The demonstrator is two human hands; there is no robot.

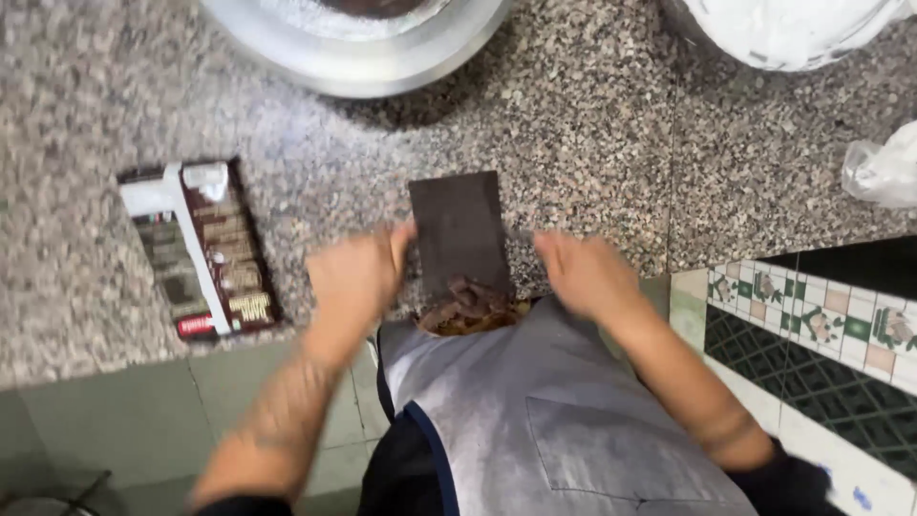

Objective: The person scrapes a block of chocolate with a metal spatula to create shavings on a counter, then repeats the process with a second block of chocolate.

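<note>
Scraping curls off the dark chocolate slab lying on the granite counter just above the shavings, the left hand and right hand seemingly clasp a blade's ends, best drawn shallow with even pressure

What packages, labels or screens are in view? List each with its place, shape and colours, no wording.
Opened chocolate wrapper: flat on the granite counter, beyond the left hand; long rectangle, dark brown with a white strip and a small red patch.
Clear plastic bag: right edge of the counter, crumpled, whitish.
White bag: top right corner, cut off by the frame.
No screens or signs.
</note>
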